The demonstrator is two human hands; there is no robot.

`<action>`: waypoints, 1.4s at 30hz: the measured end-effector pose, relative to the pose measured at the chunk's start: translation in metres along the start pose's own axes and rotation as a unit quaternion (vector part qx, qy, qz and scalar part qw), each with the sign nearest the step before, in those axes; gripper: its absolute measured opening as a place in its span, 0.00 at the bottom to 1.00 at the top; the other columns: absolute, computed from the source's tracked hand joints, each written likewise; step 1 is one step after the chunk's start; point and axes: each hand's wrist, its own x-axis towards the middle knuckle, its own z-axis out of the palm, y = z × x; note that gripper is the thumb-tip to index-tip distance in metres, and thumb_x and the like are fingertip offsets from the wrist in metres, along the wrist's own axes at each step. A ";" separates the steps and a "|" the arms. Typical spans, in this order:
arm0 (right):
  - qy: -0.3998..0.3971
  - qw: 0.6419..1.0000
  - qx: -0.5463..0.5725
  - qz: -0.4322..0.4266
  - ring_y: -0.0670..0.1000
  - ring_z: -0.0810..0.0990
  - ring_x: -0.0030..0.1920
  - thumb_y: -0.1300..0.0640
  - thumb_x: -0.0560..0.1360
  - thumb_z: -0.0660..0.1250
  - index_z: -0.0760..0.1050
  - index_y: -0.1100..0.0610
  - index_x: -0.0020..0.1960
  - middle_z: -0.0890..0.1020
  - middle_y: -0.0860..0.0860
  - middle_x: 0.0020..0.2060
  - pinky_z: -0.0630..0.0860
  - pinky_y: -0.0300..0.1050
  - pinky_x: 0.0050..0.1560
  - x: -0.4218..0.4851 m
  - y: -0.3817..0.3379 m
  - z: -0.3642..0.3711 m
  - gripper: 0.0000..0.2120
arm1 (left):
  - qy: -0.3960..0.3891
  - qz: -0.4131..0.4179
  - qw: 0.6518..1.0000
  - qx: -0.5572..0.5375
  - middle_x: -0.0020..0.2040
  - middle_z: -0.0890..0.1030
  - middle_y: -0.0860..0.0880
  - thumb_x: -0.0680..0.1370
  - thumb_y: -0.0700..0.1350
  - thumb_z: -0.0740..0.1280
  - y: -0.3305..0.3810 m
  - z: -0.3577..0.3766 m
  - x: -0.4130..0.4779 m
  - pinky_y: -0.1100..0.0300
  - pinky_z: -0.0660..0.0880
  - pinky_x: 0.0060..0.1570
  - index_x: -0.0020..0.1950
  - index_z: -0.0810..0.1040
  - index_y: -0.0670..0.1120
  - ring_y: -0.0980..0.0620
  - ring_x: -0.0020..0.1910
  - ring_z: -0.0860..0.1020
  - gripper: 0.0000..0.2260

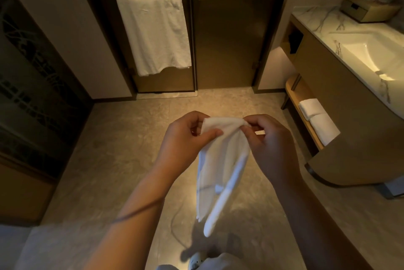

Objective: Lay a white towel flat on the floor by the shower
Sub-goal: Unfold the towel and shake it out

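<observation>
A white towel [220,167] hangs folded in front of me, above the stone floor [122,160]. My left hand [185,138] pinches its top left corner between thumb and fingers. My right hand [269,140] pinches the top edge just to the right, so both hands sit close together. The towel's lower end dangles free at about knee height. The dark glass shower doors [227,40] stand straight ahead, past the bare floor.
A second white towel [153,33] hangs on the left door's bar. The vanity with its marble top and sink [371,51] fills the right side, with folded towels [317,121] on its low shelf. A dark patterned panel [28,86] lines the left wall.
</observation>
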 end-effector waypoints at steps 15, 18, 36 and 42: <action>0.021 0.998 0.057 -0.004 0.42 0.78 0.45 0.56 0.76 0.66 0.77 0.52 0.51 0.79 0.44 0.43 0.76 0.35 0.42 -0.008 -0.011 -0.007 0.04 | 0.012 0.047 0.998 -0.036 0.40 0.83 0.60 0.71 0.47 0.74 0.013 0.015 0.003 0.71 0.73 0.39 0.44 0.82 0.57 0.61 0.40 0.80 0.06; 0.057 0.996 0.070 0.014 0.43 0.78 0.45 0.56 0.77 0.65 0.76 0.53 0.52 0.79 0.45 0.44 0.77 0.38 0.42 -0.006 -0.015 -0.010 0.05 | -0.004 0.045 0.999 -0.018 0.41 0.83 0.62 0.71 0.48 0.74 0.010 0.013 -0.001 0.70 0.74 0.40 0.46 0.81 0.59 0.62 0.40 0.79 0.07; 0.089 0.993 0.066 -0.042 0.42 0.77 0.45 0.56 0.77 0.64 0.78 0.54 0.52 0.79 0.44 0.44 0.77 0.39 0.43 0.003 -0.033 -0.015 0.06 | 0.031 0.103 0.994 0.023 0.42 0.81 0.63 0.72 0.52 0.70 0.007 0.015 -0.005 0.66 0.74 0.40 0.45 0.80 0.61 0.59 0.41 0.79 0.04; 0.144 0.986 0.087 -0.015 0.43 0.78 0.45 0.53 0.77 0.63 0.78 0.54 0.55 0.81 0.48 0.46 0.73 0.30 0.42 0.012 -0.037 -0.030 0.10 | 0.013 0.061 0.997 0.046 0.42 0.81 0.63 0.74 0.49 0.70 -0.020 0.020 -0.016 0.70 0.73 0.38 0.45 0.79 0.59 0.61 0.40 0.79 0.05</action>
